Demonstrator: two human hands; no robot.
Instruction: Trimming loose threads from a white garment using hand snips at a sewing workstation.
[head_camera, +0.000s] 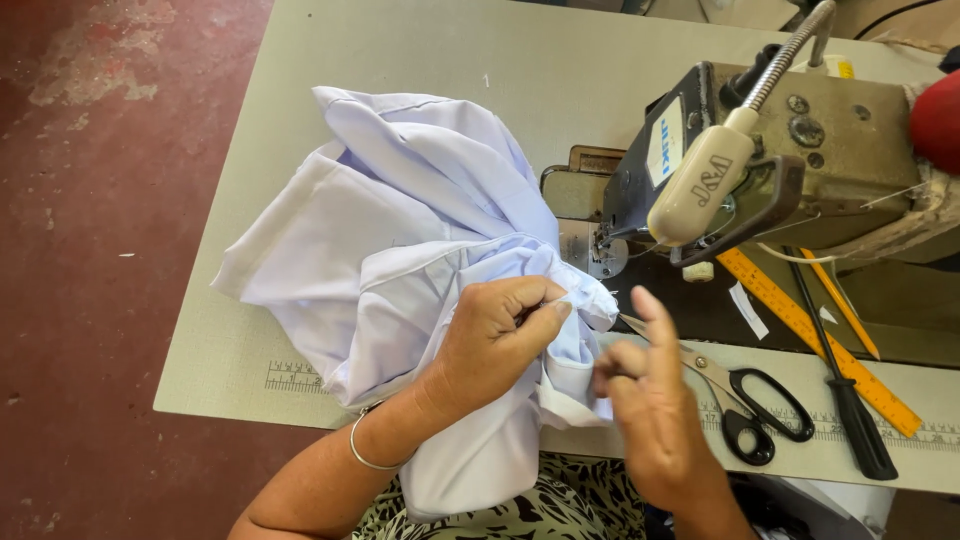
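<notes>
- The left hand (495, 340) is pinching a fold of the pale lilac, crumpled cotton garment (400, 250) between thumb and curled fingers (535, 295), clenched firmly on the cloth's bunched edge.
- The garment is spreading away from those fingers toward the upper left across the grey-green work table (250, 370), with a cuffed end hanging just below the thumb over the table's near edge.
- The right hand (650, 410) is hovering just to the right of the pinched fold, index finger raised and the others curled in; whether anything as fine as a thread is being held, I cannot tell.
- The black-handled steel scissors (745, 395) are lying just beyond the right fingers, blades pointing up-left toward the fold, long axis running diagonally; the right hand is clearly the nearer one.
- The worn grey sewing machine (800, 160) is standing above and to the right of both hands.
- A long orange ruler (820, 340) and a black-handled screwdriver (845, 400) are lying right of the scissors.
</notes>
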